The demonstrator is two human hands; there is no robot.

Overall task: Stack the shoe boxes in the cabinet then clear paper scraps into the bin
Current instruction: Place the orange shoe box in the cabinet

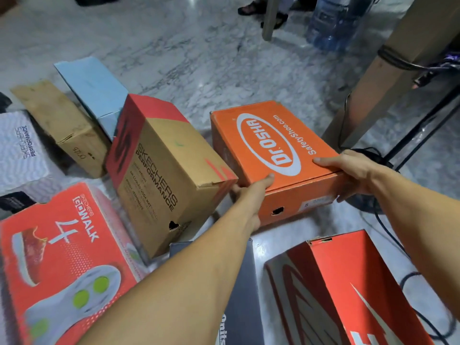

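An orange Dr.Osha shoe box (268,135) sits on the marble floor in the middle of the view. My left hand (251,195) grips its near left corner, thumb on the lid. My right hand (348,170) holds its near right corner, thumb on top. Around it lie other shoe boxes: a brown and red Skechers Performance box (159,170) tilted to its left, a red GoWalk box (62,257) at the lower left, a red box (348,290) at the lower right, and a dark box (244,295) under my left forearm. No cabinet, bin or paper scraps are in view.
A plain brown box (59,125), a light blue box (92,88) and a white Skechers box (20,150) lie at the left. A wooden furniture leg (388,78) with black cables stands at the right. A water bottle (333,23) and a person's sandalled feet (261,11) are at the far end.
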